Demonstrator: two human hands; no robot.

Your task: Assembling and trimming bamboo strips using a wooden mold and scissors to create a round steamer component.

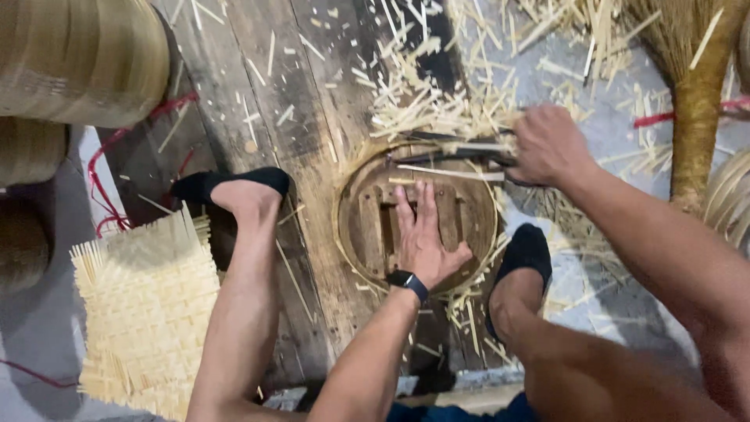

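Note:
My left hand (pixel 422 234) lies flat, fingers apart, pressing on a round wooden form (pixel 469 199) ringed by a thin bamboo hoop, on the plank floor between my feet. A dark band is on that wrist. My right hand (pixel 547 144) is closed around the handles of dark shears (pixel 449 152) whose blades reach left across the far rim of the form, over pale bamboo strips (pixel 453 172).
A square woven bamboo mat (pixel 148 305) lies at the left by my left foot (pixel 234 187). Stacked woven baskets (pixel 78 59) stand at top left with red cord (pixel 105 168). A broom (pixel 695 101) stands at the right. Cut bamboo slivers (pixel 437 94) litter the planks.

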